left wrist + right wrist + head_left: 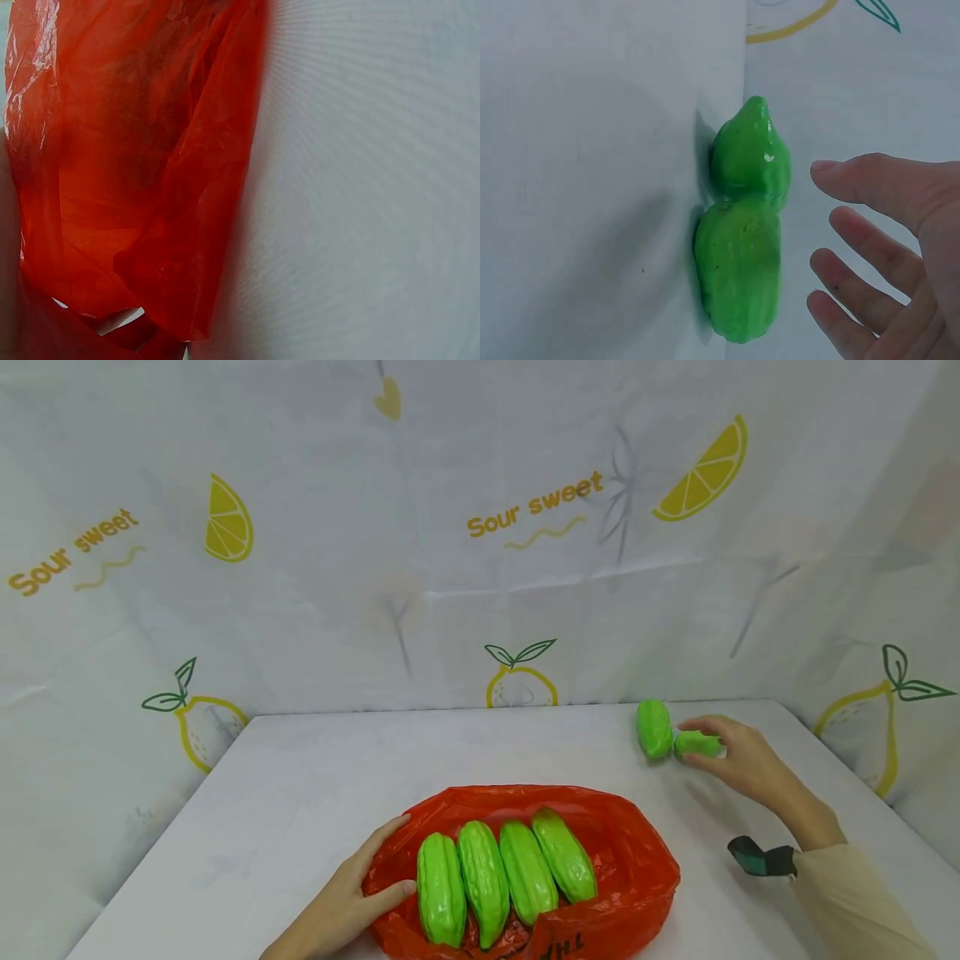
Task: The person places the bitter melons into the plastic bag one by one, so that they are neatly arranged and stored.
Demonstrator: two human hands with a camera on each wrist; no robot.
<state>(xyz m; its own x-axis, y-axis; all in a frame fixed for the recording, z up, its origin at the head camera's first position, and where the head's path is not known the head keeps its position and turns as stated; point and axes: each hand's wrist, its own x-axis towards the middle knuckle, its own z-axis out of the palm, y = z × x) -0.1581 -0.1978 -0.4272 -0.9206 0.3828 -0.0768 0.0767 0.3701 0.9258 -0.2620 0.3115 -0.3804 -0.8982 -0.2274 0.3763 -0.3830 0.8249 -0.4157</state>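
A red plastic bag [637,902] lies with its mouth spread wide at the front of the table. Several glossy green ribbed gourds [482,883] sit side by side inside it. My left hand [348,889] holds the bag's left rim, thumb over the inner side, beside the leftmost gourd. At the back right, my right hand [738,760] hovers with fingers and thumb apart, holding nothing. Close to its fingertips, one green gourd [697,744] is partly hidden by the hand; another gourd [655,729] is just left of it. In the right wrist view, this pair [739,270] overlaps.
The white table [322,777] ends at the back against a white cloth backdrop [337,610] printed with lemons and lettering. A dark band [761,858] shows at the right wrist, next to a beige sleeve [855,902].
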